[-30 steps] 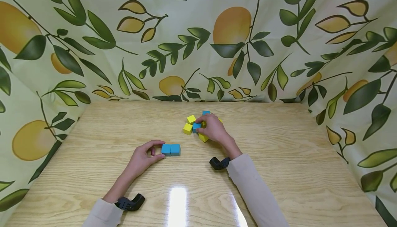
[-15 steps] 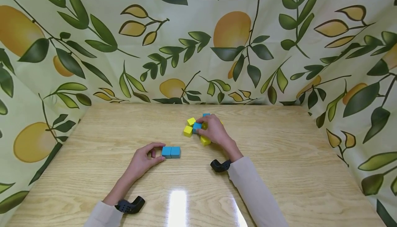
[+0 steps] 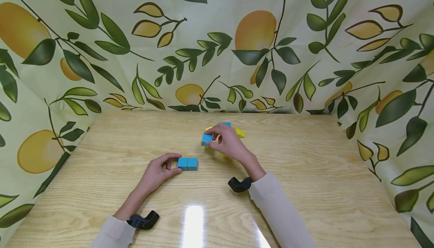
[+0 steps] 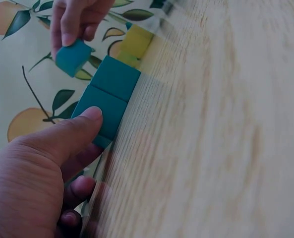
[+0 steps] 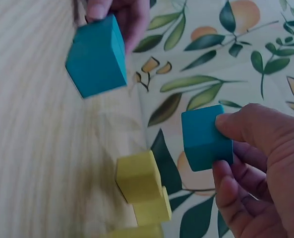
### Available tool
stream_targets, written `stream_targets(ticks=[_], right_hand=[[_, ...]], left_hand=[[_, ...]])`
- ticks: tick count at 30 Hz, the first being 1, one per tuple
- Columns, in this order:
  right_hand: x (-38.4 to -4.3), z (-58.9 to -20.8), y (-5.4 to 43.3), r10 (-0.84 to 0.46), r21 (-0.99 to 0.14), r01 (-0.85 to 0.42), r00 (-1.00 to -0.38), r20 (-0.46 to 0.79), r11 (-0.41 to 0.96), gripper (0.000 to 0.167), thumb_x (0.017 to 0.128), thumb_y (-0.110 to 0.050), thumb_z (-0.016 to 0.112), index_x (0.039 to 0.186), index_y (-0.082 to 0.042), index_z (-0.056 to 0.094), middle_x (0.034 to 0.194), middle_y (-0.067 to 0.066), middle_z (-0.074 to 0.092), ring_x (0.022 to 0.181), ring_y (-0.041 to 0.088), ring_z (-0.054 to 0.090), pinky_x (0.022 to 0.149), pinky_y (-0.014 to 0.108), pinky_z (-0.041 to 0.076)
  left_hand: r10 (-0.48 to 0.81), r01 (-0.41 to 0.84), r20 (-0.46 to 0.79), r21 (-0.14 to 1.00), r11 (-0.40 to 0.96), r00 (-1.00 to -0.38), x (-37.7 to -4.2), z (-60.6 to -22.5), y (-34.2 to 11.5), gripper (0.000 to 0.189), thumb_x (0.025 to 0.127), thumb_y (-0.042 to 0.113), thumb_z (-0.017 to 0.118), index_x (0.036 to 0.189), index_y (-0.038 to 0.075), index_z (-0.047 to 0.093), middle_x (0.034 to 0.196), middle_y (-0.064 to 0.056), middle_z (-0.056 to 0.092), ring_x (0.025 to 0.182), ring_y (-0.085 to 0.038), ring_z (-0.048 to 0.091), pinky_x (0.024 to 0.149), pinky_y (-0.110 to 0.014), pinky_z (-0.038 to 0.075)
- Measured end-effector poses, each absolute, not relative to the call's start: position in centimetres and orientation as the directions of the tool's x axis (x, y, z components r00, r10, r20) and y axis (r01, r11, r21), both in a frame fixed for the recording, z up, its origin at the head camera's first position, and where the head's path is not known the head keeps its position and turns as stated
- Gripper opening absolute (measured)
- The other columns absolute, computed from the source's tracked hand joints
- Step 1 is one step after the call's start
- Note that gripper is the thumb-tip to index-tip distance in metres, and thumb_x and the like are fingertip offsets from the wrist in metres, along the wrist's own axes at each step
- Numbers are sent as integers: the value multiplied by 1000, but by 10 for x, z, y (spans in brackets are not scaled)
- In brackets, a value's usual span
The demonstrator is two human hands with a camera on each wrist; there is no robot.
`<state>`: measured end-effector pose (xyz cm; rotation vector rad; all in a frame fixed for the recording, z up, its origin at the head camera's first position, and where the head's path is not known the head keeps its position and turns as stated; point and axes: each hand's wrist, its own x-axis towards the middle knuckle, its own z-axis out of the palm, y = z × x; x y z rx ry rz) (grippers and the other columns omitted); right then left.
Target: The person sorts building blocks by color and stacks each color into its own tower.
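Two blue cubes (image 3: 188, 164) stand side by side on the wooden table, faces touching. My left hand (image 3: 156, 172) pinches the left one of the pair between thumb and fingers; the left wrist view shows the thumb on the near blue cube (image 4: 101, 110). Farther back, my right hand (image 3: 226, 141) pinches another blue cube (image 3: 207, 139) by its sides. In the right wrist view this held cube (image 5: 206, 137) is off the table, beside yellow cubes (image 5: 138, 177). Part of the yellow group is hidden behind the right hand in the head view.
Behind the right hand lie one more blue cube (image 3: 226, 124) and a yellow block (image 3: 240, 133). The wooden table (image 3: 305, 172) runs back to a curtain (image 3: 142, 75) printed with fruit and leaves. Each wrist wears a black camera (image 3: 240, 184).
My right hand has lifted its blue cube from among the yellow ones and carried it slightly left. My left hand and the blue pair stay in place.
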<state>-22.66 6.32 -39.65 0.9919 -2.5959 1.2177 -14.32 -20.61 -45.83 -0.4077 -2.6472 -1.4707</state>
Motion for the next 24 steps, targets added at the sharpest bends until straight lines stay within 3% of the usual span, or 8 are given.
stream_targets(ticks=[8, 18, 24], right_hand=[[-215, -400, 44, -594, -699, -619, -729, 341, 358, 28, 81, -11, 77, 107, -3, 69, 91, 1, 58, 78, 11, 54, 70, 20, 50], [-201, -409, 23, -651, -716, -617, -696, 303, 326, 28, 83, -12, 75, 110, -5, 69, 91, -1, 56, 76, 7, 54, 70, 20, 49], [-196, -412, 16, -662, -718, -606, -698, 274, 342, 30, 84, -14, 75, 113, -7, 69, 92, -3, 56, 76, 6, 54, 69, 18, 48]], left_hand=[[184, 268, 201, 820, 506, -962, -143, -457, -206, 40, 80, 22, 79, 117, 19, 66, 72, 1, 51, 66, -16, 47, 58, -26, 37], [183, 260, 195, 843, 471, -964, -143, -458, -207, 42, 80, 24, 79, 119, 21, 65, 74, -2, 53, 66, -17, 47, 57, -26, 37], [181, 249, 188, 867, 431, -965, -143, -457, -207, 44, 82, 19, 77, 124, 19, 62, 101, -2, 64, 71, -18, 49, 62, -26, 38]])
